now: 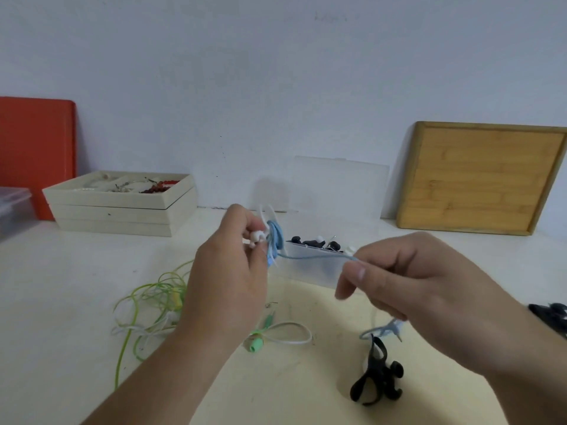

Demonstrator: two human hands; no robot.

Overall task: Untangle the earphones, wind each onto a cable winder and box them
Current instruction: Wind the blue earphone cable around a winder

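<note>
Just above the table (61, 302), the pale blue earphone cable (316, 256) is partly coiled round a white cable winder (259, 236), a fat blue bundle gripped in the curled fingers of the left hand (227, 280). A thin strand runs taut across to the right hand (414, 280), nipped between thumb and forefinger. The loose tail drops to its plug (blurred) beside a black cable winder (377, 378). Behind sits the clear plastic box (316, 268), and green-and-white earphones (153, 299) lie tangled at the left.

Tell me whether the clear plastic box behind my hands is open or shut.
Open: the lid of the clear box stands upright behind it, and black pieces show above its front rim.
</note>
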